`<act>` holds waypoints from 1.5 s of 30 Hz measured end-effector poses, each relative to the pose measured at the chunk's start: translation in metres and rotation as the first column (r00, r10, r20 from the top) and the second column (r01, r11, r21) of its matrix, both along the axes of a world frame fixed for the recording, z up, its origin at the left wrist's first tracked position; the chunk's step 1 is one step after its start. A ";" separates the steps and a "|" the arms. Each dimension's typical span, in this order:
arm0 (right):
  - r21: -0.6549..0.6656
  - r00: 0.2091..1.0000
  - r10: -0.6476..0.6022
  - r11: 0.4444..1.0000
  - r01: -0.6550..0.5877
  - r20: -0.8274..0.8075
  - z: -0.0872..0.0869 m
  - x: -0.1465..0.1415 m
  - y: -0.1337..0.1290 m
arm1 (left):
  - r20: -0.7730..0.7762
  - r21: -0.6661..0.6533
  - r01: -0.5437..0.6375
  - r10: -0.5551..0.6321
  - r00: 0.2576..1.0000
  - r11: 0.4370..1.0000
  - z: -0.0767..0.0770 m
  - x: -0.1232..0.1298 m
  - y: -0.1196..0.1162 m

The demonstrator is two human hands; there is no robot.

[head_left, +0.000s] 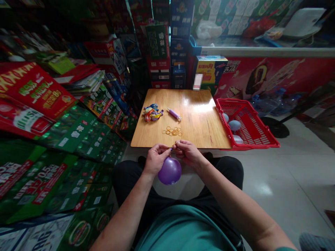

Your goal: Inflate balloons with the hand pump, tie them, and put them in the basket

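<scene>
My left hand [156, 158] pinches the neck of an inflated purple balloon [170, 171], which hangs over my lap in front of the table edge. Fingertips of my right hand [187, 152] are closed on a rubber band [173, 146] beside the balloon's neck. Past my hands, a loose group of rubber bands [173, 131] lies on the wooden table [201, 129]. Farther back rests a purple balloon hand pump [174, 114]. To its left sits a pile of deflated balloons [152, 113] in mixed colours.
A red plastic basket [255, 122] holding inflated pale balloons [235, 125] stands against the table's right side. Green beer cartons [70, 132] are stacked along the left. Boxes [180, 45] rise behind the table, and a freezer [261, 69] stands at the back right.
</scene>
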State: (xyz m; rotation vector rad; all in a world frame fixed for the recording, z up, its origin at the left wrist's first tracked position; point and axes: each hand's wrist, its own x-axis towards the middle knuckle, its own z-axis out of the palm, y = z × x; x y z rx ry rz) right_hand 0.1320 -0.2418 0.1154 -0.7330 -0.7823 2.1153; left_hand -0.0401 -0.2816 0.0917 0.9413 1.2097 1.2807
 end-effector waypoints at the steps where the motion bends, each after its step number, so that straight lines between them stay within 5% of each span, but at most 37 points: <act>1: 0.046 0.999 0.010 0.999 -0.011 0.033 0.003 -0.001 -0.001 | -0.003 0.006 -0.040 0.040 0.999 0.999 -0.001 0.001 0.002; 5: 0.199 0.966 0.022 0.977 -0.075 0.259 0.011 -0.006 -0.003 | 0.003 0.049 -0.126 0.126 0.992 0.991 -0.003 0.001 0.006; 11: 0.139 0.884 0.004 0.987 -0.078 0.467 0.001 -0.003 0.006 | -0.019 0.157 -0.160 0.165 0.986 0.975 0.001 0.004 0.002; 17: 0.089 0.884 0.056 0.990 -0.109 0.464 -0.015 -0.003 0.011 | -0.164 0.230 -0.048 0.087 0.983 0.972 0.006 0.001 -0.004; 22: 0.008 0.902 0.127 0.990 -0.142 0.412 -0.011 -0.003 0.013 | -0.241 0.254 0.040 0.023 0.970 0.966 0.003 -0.008 -0.007; 29: 0.003 0.945 0.156 0.986 -0.164 0.287 -0.006 -0.003 0.010 | -0.051 0.127 0.079 -0.073 0.996 0.989 -0.002 -0.010 -0.002; 41: 0.028 0.897 0.192 0.975 -0.221 0.398 -0.011 -0.001 0.008 | 0.137 0.099 -0.059 0.045 0.990 0.993 -0.003 -0.008 -0.006; 45: -0.004 0.889 0.195 0.977 -0.213 0.414 -0.015 -0.005 0.014 | -0.057 0.107 0.162 -0.157 0.986 0.981 0.006 -0.014 -0.006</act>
